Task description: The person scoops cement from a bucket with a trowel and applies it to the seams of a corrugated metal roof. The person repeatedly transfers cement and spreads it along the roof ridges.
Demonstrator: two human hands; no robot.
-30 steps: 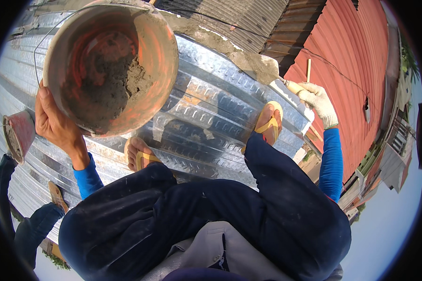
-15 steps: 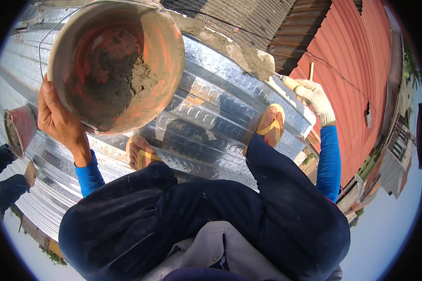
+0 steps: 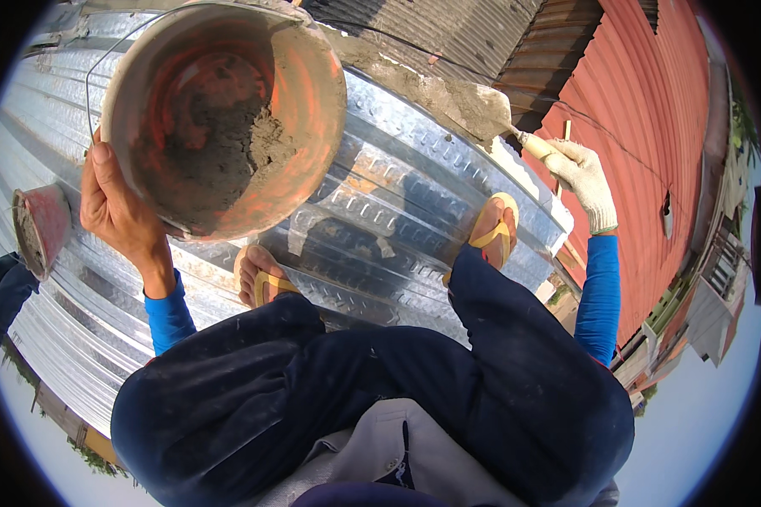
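Observation:
My bare left hand [image 3: 123, 207] grips the near-left rim of a large mortar-smeared bucket [image 3: 313, 160], thumb on the outside. The bucket tilts so its mouth faces me, and a lump of grey wet mortar [image 3: 266, 144] lies inside. Its thin wire handle [image 3: 89, 97] loops out on the left. Off to the right, my right hand [image 3: 579, 173] in a white knitted glove is closed round the wooden handle of a trowel [image 3: 484, 112]. The trowel's blade, coated with mortar, lies against a mortar strip [image 3: 397, 78] along the upper edge of the metal roofing.
Shiny corrugated metal sheets [image 3: 380, 279] lie under my sandalled feet. A red corrugated roof [image 3: 643, 110] extends on the right, and older grey roofing [image 3: 457, 34] lies beyond the mortar. A smaller bucket [image 3: 49, 221] stands at left beside another person's dark trouser leg [image 3: 4, 291].
The bucket, both hands and the trowel appear slightly farther right in the picture. The other person's foot at the left has gone out of view.

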